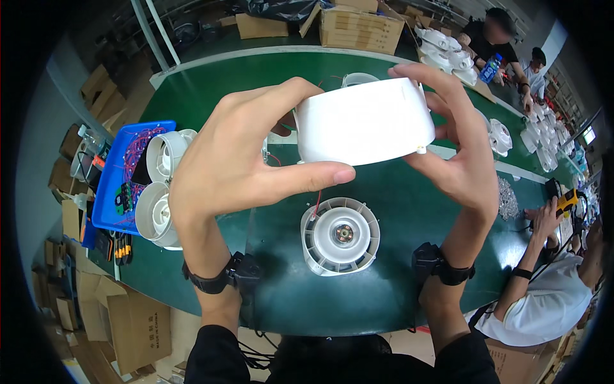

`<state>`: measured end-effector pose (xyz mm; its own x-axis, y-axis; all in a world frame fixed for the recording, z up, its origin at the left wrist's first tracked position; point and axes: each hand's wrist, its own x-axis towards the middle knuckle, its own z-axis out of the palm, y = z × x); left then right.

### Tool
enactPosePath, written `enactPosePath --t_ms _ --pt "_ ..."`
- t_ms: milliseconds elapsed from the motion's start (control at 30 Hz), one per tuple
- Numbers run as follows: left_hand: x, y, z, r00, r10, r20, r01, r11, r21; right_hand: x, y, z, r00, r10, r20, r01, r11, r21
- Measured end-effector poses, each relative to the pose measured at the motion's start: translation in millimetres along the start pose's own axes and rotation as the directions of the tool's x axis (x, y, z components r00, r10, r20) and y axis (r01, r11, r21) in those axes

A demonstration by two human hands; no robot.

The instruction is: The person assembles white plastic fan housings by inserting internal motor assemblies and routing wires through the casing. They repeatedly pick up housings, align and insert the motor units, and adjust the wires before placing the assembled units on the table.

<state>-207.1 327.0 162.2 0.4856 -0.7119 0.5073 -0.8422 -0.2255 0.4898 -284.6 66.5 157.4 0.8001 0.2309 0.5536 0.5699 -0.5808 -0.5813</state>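
Observation:
Raised above the green table, a white rounded plastic housing [364, 121] is gripped between both hands. My left hand [240, 150] wraps its left end, thumb along the lower edge. On its right end, my right hand [457, 137] holds it with fingers over the top and thumb beneath. Below it on the table lies a round white fan-like part [340, 237] with a ribbed outer ring, a metal centre and a red wire at its upper left. The housing's far side is hidden.
At the left, a blue tray [115, 221] holds red wires, beside white ring-shaped housings [153, 211]. Screwdrivers [123, 248] lie in front. A pile of small clear parts [508, 200] sits at the right. A co-worker [543, 288] there holds a yellow tool [566, 202]; others sit behind, near stacked white parts.

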Motion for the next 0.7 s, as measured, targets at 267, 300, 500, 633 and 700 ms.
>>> enactPosePath --t_ms 267,300,500,633,700 --pt "0.5 -5.5 1.3 0.992 0.128 -0.014 -0.127 0.99 0.065 1.3 3.1 -2.3 0.978 -0.21 -0.011 0.21 0.976 -0.05" --pt "0.6 -7.0 1.4 0.989 0.149 -0.01 -0.148 0.985 0.083 1.6 3.3 -2.0 0.972 -0.233 -0.013 0.231 0.97 -0.07" --pt "0.5 -8.1 2.6 0.981 0.192 -0.04 -0.185 0.973 0.137 2.2 1.4 -3.0 0.957 -0.29 -0.023 0.284 0.949 -0.137" --pt "-0.5 -7.8 2.9 0.982 0.186 -0.04 -0.178 0.974 0.14 3.1 3.1 -0.4 0.943 -0.331 -0.033 0.322 0.933 -0.16" --pt "-0.1 -8.1 3.4 0.981 0.19 -0.037 -0.183 0.972 0.149 3.1 3.8 -0.8 0.94 -0.339 -0.03 0.33 0.929 -0.165"
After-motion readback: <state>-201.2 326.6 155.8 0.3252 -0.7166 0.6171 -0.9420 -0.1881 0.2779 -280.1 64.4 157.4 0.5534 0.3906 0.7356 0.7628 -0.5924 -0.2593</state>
